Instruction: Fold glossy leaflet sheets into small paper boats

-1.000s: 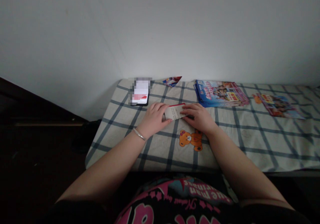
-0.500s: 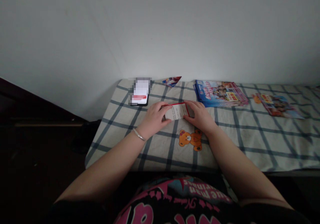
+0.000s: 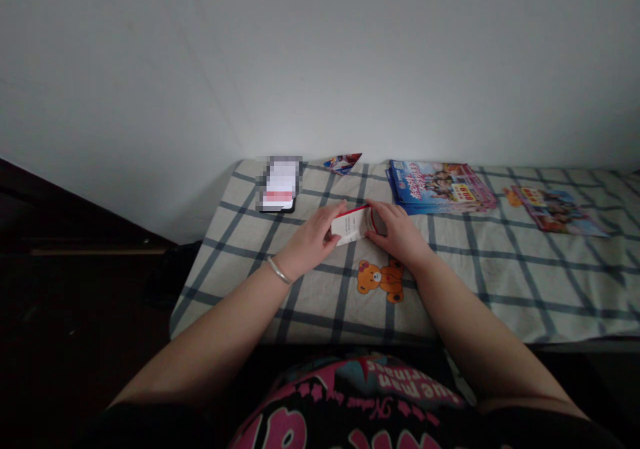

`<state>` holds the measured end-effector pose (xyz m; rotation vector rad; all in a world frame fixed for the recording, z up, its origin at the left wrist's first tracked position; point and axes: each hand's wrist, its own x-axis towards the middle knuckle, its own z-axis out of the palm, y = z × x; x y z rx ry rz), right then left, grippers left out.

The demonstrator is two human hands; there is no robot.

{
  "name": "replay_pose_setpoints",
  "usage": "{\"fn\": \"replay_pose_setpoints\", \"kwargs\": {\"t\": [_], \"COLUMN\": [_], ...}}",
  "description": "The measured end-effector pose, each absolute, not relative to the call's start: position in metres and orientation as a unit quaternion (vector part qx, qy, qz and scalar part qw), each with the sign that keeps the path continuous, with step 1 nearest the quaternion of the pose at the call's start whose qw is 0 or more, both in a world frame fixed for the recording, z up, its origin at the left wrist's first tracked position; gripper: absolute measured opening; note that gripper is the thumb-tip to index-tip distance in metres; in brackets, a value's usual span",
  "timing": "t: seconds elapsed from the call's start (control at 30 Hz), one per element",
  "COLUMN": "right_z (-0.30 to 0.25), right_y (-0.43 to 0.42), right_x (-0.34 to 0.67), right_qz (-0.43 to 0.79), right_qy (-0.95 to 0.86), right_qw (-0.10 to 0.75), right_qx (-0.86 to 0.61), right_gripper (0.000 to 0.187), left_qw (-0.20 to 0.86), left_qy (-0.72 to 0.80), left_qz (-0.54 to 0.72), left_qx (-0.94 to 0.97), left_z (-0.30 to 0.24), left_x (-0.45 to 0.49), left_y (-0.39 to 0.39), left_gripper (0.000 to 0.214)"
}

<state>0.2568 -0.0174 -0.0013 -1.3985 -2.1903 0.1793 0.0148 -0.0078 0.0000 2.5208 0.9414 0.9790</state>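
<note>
L. hand (image 3: pixel 311 237): grip closed on the left end of a small white paper (image 3: pixel 350 226), thumb on the near side, fingers on the far side. R. hand (image 3: pixel 399 234): grip likewise closed, thumb and fingers pinching the right end of the same paper. Paper sat btwn. the two hands, above the front-middle part of the bench (image 3: pixel 213 295), w/ red along its far edge and again nr. the R. hand. It carried small printed lines, too small to read. Whether its underside touched the bench could not be told.

L. wrist bore a silver bangle (image 3: pixel 279 270). Bench was covered w/ a pale checked cloth (image 3: pixel 560 289), dark stripes; an orange bear print (image 3: pixel 380 281) showed just below the R. hand, partly behind the R. forearm.

Phone (image 3: pixel 280 183) lay beyond the L. hand, toward the bench's left end, screen lit, image blurred out. Folded colored scrap (image 3: pixel 343 163) lay nr. the wall (image 3: pixel 320 62), right of phone. Stack of leaflets (image 3: pixel 440 187), blue and pink, lay beyond and right of the R. hand, edges uneven. One single leaflet (image 3: pixel 557 210) lay apart, further right, at a slant. Dark shirt (image 3: pixel 340 399) w/ pink lettering filled the near edge of view.
</note>
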Motion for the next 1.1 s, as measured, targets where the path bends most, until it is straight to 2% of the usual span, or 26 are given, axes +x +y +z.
{"fn": "replay_pose_setpoints", "kwargs": {"t": [0.13, 0.23, 0.4, 0.53, 0.67, 0.73, 0.93, 1.1], "right_z": [-0.002, -0.003, -0.003, 0.000, 0.007, 0.012, 0.020, 0.021], "right_y": [-0.018, -0.018, -0.019, -0.020, -0.024, -0.026, -0.029, -0.030], "right_x": [0.257, 0.258, 0.258, 0.257, 0.255, 0.253, 0.250, 0.258], "right_qz": [0.062, 0.060, 0.056, 0.040, 0.021, 0.008, 0.006, -0.004], "right_qy": [-0.816, -0.818, -0.819, -0.825, -0.836, -0.842, -0.860, -0.863], "right_qw": [0.273, 0.271, 0.270, 0.281, 0.296, 0.302, 0.313, 0.284], "right_qx": [-0.506, -0.505, -0.504, -0.488, -0.461, -0.447, -0.404, -0.418], "right_gripper": [0.068, 0.068, 0.069, 0.064, 0.041, 0.036, 0.027, 0.029], "left_qw": [0.247, 0.297, 0.199, 0.131, 0.061, 0.026, -0.036, -0.076], "left_qy": [0.344, 0.378, 0.325, 0.291, 0.308, 0.329, 0.374, 0.354], "left_qz": [0.324, 0.282, 0.219, 0.189, 0.186, 0.184, 0.180, 0.231], "left_qx": [0.846, 0.831, 0.898, 0.929, 0.931, 0.926, 0.909, 0.903], "left_z": [-0.003, -0.003, 0.001, 0.003, 0.003, 0.003, 0.010, 0.017], "left_x": [0.015, 0.013, 0.012, 0.015, 0.017, 0.017, 0.018, 0.016], "left_y": [-0.008, -0.008, -0.006, -0.004, -0.003, -0.004, -0.012, -0.019], "left_gripper": [0.090, 0.083, 0.043, 0.040, 0.039, 0.038, 0.039, 0.029]}}
